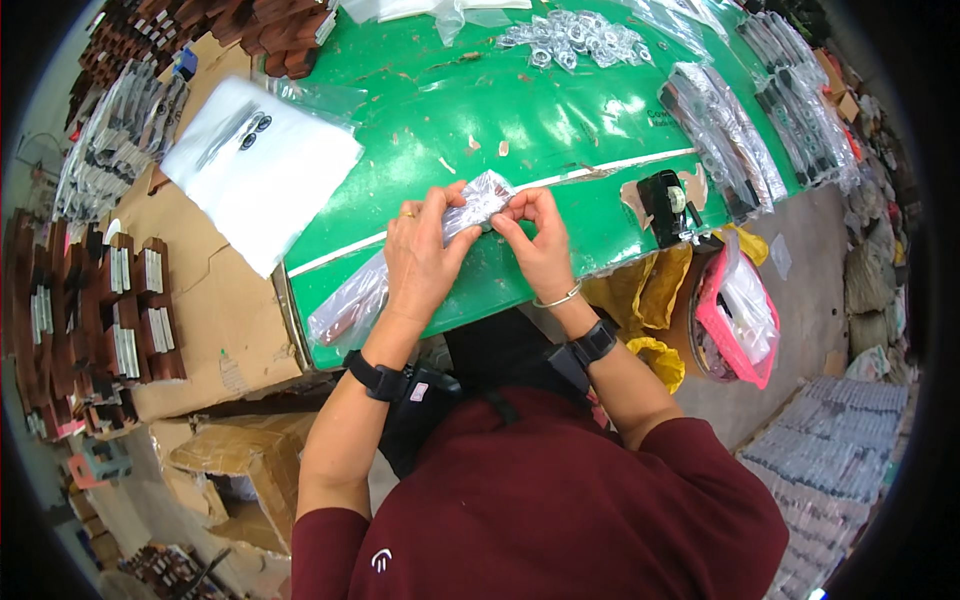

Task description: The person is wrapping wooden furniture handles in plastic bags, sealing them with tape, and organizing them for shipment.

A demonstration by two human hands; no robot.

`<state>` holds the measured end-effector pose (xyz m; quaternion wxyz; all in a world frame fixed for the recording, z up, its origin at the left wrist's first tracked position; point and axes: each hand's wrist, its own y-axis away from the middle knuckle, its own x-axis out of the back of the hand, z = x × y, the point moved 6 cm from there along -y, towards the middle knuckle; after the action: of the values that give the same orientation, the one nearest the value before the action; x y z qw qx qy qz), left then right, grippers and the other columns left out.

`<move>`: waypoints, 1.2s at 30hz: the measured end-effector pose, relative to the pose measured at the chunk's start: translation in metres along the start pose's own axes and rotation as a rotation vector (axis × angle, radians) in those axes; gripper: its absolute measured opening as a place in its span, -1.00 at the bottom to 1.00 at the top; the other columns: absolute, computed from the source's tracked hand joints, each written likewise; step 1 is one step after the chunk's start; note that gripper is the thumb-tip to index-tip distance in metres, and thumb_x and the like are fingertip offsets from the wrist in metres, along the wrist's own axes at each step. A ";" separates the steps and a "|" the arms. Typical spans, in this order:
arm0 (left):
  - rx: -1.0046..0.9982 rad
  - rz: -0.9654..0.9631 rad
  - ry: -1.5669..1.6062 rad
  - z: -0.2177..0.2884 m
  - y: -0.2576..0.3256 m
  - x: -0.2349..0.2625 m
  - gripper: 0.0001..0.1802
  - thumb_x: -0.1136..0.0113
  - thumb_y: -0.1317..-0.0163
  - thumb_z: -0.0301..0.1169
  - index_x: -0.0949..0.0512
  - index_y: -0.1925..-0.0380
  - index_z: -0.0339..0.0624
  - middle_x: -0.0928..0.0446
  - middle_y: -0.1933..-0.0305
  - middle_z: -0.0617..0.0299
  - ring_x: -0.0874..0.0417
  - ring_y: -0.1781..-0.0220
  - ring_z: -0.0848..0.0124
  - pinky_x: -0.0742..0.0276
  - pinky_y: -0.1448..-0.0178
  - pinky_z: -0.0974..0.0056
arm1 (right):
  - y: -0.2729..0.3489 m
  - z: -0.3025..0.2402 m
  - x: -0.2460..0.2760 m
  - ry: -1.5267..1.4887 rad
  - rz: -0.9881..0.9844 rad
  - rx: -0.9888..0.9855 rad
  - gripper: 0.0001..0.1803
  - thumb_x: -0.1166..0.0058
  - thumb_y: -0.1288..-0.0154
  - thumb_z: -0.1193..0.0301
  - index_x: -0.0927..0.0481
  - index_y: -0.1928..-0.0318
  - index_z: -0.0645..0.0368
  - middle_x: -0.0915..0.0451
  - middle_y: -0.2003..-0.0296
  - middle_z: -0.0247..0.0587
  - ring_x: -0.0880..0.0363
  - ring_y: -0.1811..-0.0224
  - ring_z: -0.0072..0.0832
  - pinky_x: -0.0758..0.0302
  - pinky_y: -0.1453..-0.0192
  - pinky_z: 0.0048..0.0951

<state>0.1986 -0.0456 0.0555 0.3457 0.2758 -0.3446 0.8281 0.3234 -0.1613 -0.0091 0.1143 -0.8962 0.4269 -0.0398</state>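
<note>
Package [358, 300] in clear film slants from eight toward two o'clock over a green table [420, 115], left hand [425, 250] gripping it, right hand [538, 245] pinching its far end; a black dispenser [664, 208] sits at their three o'clock.

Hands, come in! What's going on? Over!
Left hand holding long plastic-wrapped package. Right hand pinching near its far end. Black tape dispenser off to the right, touching neither hand.
</note>
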 end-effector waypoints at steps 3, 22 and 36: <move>0.018 -0.006 0.026 -0.001 -0.001 0.000 -0.59 -0.43 -0.14 -0.37 -0.47 0.06 -0.13 -0.69 -0.20 0.25 -0.62 -0.03 0.11 -0.49 -0.12 0.07 | 0.001 -0.007 -0.001 0.148 0.060 0.063 -0.62 -0.40 -0.24 0.40 -0.47 0.07 0.23 -0.62 0.30 -0.23 -0.65 0.26 -0.48 -0.55 0.12 -0.46; -0.030 0.174 -0.224 0.038 0.050 0.092 0.14 -0.55 -0.02 -0.10 -0.12 -0.51 -0.24 -0.33 -0.50 -0.15 -0.32 -0.51 -0.14 -0.24 -0.51 -0.09 | -0.047 -0.050 -0.052 0.984 -0.769 0.610 -0.01 -0.49 0.05 0.36 -0.33 -0.44 0.23 -0.51 -0.11 -0.07 -0.44 -0.22 -0.09 -0.44 -0.30 -0.11; 0.270 0.433 -0.418 -0.060 0.136 0.089 -0.18 -0.36 -0.27 -0.09 -0.34 -0.51 -0.01 0.00 -0.68 -0.10 0.03 -0.69 -0.09 0.06 -0.65 -0.13 | -0.064 -0.045 -0.061 0.986 -0.838 0.575 -0.18 -0.50 0.02 0.30 -0.47 -0.32 0.05 -0.53 -0.02 -0.18 -0.47 -0.17 -0.10 -0.49 -0.16 0.08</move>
<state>0.0280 -0.0366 0.0288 0.0439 0.4034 -0.3456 0.8461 0.3251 -0.0826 0.0510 0.1149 -0.7970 0.0209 -0.5926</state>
